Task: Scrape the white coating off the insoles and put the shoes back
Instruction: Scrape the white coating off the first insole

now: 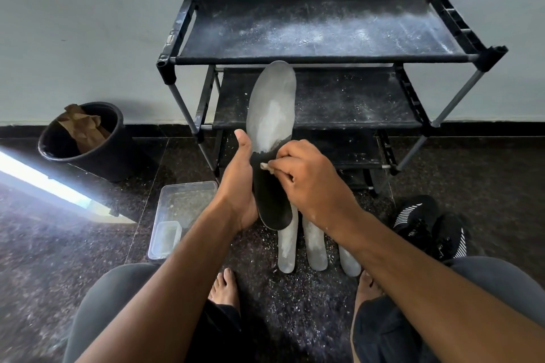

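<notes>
My left hand [239,183] grips an insole [271,115] by its heel end and holds it upright in front of the shoe rack. The insole's upper part is coated white-grey; its lower part is bare black. My right hand [306,177] pinches a small pale scraper [263,166], its tip touching the insole just below the edge of the coating. Three more white-coated insoles [315,244] lie side by side on the floor under my hands. A pair of black shoes [430,227] with white stripes sits on the floor to the right.
A black shoe rack [321,59] dusted with white powder stands against the wall. A black bucket [85,138] holding brown paper is at the left. A clear plastic tray [180,212] lies on the dark speckled floor. My bare feet and knees are below.
</notes>
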Demonstrator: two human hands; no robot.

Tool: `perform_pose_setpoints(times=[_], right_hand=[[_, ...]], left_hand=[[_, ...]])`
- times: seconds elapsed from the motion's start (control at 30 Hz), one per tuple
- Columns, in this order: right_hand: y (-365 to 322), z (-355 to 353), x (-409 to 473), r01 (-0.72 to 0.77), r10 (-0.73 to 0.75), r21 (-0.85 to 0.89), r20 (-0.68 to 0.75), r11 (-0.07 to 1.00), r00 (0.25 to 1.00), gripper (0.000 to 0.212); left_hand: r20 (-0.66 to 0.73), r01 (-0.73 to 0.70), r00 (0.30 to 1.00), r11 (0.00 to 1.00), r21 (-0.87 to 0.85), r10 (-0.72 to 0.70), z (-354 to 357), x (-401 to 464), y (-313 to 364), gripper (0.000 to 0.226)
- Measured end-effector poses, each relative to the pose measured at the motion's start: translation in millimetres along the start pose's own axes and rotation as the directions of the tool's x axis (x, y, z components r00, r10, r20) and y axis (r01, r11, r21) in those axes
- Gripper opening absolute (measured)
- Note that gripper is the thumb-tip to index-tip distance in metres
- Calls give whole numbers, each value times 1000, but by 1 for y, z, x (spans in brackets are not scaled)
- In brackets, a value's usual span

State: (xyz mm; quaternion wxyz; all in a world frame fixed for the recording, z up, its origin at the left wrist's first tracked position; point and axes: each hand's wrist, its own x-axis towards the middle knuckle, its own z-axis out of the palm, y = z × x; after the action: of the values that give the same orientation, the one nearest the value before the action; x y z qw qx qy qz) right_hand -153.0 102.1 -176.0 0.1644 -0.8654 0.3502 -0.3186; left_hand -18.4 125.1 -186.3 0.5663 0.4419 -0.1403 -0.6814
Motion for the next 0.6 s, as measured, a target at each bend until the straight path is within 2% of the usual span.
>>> perform_pose_setpoints(times=[0.13, 0.27, 0.33, 0.47, 0.6], right_hand=[[2, -3, 2, -59, 61, 42, -50, 997, 997, 11], [-2, 3, -1, 2, -4, 57, 26, 998, 1000, 9], [-2, 6, -4, 5, -9, 77, 59, 997, 998, 10], [-1, 7, -3, -4, 4, 25, -5, 1000, 1000, 9], [2, 1, 0, -49, 46, -43, -63, 998, 997, 12]], left_hand=[[-2, -18, 1000, 998, 60, 19, 4, -1, -1, 83], [-103, -76, 991, 992, 103, 87, 0, -1, 5, 84], [-92, -65, 993, 993, 100, 74, -2, 0, 9, 94], [-61, -1, 998, 999, 39, 3, 1, -1, 11, 99], [23, 51, 998, 999, 12, -51, 7, -6, 5, 80]])
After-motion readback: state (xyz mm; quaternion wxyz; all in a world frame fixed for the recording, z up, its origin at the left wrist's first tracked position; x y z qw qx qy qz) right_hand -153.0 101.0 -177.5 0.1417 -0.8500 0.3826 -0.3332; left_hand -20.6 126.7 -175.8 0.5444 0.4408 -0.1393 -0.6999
